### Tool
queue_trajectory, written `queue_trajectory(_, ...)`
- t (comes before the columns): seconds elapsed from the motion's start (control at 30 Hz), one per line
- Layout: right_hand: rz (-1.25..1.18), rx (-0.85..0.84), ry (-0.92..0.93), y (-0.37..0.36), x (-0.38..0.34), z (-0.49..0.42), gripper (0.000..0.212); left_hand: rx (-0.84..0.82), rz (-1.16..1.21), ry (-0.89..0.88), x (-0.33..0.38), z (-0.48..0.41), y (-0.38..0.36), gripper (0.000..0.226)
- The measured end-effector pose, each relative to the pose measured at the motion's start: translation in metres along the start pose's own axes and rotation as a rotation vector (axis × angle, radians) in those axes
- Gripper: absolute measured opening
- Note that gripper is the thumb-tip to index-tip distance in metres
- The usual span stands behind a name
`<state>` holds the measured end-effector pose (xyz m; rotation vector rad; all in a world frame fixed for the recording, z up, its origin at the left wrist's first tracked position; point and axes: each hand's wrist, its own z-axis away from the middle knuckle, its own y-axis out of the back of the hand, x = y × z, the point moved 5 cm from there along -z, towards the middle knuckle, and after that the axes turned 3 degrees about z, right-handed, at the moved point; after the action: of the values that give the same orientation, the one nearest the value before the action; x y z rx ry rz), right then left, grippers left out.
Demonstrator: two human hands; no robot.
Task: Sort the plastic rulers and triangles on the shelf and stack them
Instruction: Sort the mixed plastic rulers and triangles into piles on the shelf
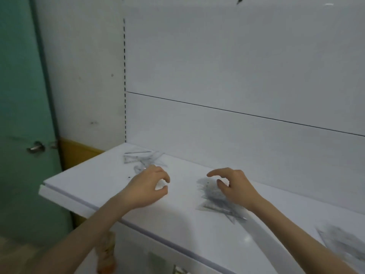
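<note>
Setting: white shelf (88, 178) against a white back panel (237, 66), with a green door (19, 95) to the left.
Task's things: clear plastic rulers and triangles lie on the shelf in three loose groups. These are the back-left scatter (140, 157), the mid-shelf pile (213, 196) and the far-right pile (339, 240). All are blurred, so single pieces are hard to tell apart.
Right grip: the right hand (235, 186) hovers over the mid-shelf pile with forefinger and thumb curved and apart, holding nothing.
Left grip: the left hand (147, 186) sits just in front of the back-left scatter, fingers curled, thumb and forefinger nearly meeting. I cannot tell whether a clear piece is pinched there.
Step in hand: probably early sorting, since the groups look splayed and no squared stack shows.
Next move: likely lifting one piece off the mid-shelf pile. Thin plastic lying flat calls for raising a corner or edge first, then matching it by shape.
</note>
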<state>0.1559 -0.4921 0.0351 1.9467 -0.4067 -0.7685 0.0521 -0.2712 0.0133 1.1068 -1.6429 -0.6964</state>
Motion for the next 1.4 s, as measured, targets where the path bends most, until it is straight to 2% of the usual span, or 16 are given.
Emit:
queue_trajectory(0.2,0.027,-0.115,-0.028,-0.088,-0.076,-0.090,0.027,-0.103,-0.050,0.088,-0.123,0.007,0.037,0.016)
queue_trajectory(0.27,0.069,-0.160,-0.112,-0.113,-0.090,-0.109,0.041,-0.147,-0.040,0.100,-0.149,0.006,0.043,0.038)
queue_trajectory(0.33,0.090,-0.181,-0.219,-0.132,-0.100,-0.121,0.056,-0.166,-0.029,0.049,-0.161,0.003,0.046,0.076)
queue_trajectory(0.4,0.115,-0.173,-0.277,-0.143,-0.107,-0.129,0.053,-0.190,-0.040,-0.014,-0.168,-0.002,0.043,0.106)
queue_trajectory(0.43,0.118,-0.167,-0.289,-0.146,-0.110,-0.132,0.048,-0.190,-0.047,-0.058,-0.168,-0.005,0.040,0.110)
queue_trajectory(0.5,0.089,-0.150,-0.326,-0.149,-0.112,-0.134,0.042,-0.181,-0.033,-0.142,-0.167,-0.011,0.034,0.111)
queue_trajectory(0.57,0.069,-0.129,-0.368,-0.150,-0.113,-0.134,0.047,-0.175,-0.007,-0.206,-0.166,-0.015,0.029,0.109)
queue_trajectory(0.7,-0.012,-0.129,-0.463,-0.146,-0.110,-0.131,0.053,-0.256,-0.018,-0.239,-0.159,-0.022,0.024,0.104)
queue_trajectory(0.83,-0.137,-0.085,-0.517,-0.139,-0.102,-0.127,0.030,-0.286,0.024,-0.267,-0.159,-0.024,0.026,0.110)
queue_trajectory(0.93,-0.239,-0.059,-0.562,-0.136,-0.099,-0.122,0.016,-0.306,0.068,-0.286,-0.164,-0.022,0.027,0.104)
queue_trajectory(1.07,-0.355,-0.039,-0.601,-0.133,-0.096,-0.114,0.007,-0.152,0.109,-0.255,-0.166,-0.026,0.035,0.074)
queue_trajectory(1.13,-0.428,-0.034,-0.602,-0.133,-0.097,-0.110,0.010,-0.107,0.072,-0.264,-0.164,-0.031,0.036,0.079)
queue_trajectory(1.3,-0.544,-0.078,-0.569,-0.131,-0.101,-0.099,0.014,-0.171,0.014,-0.325,-0.142,-0.040,0.024,0.091)
queue_trajectory(1.4,-0.654,-0.116,-0.560,-0.122,-0.107,-0.094,0.014,-0.087,-0.005,-0.367,-0.126,-0.048,0.025,0.088)
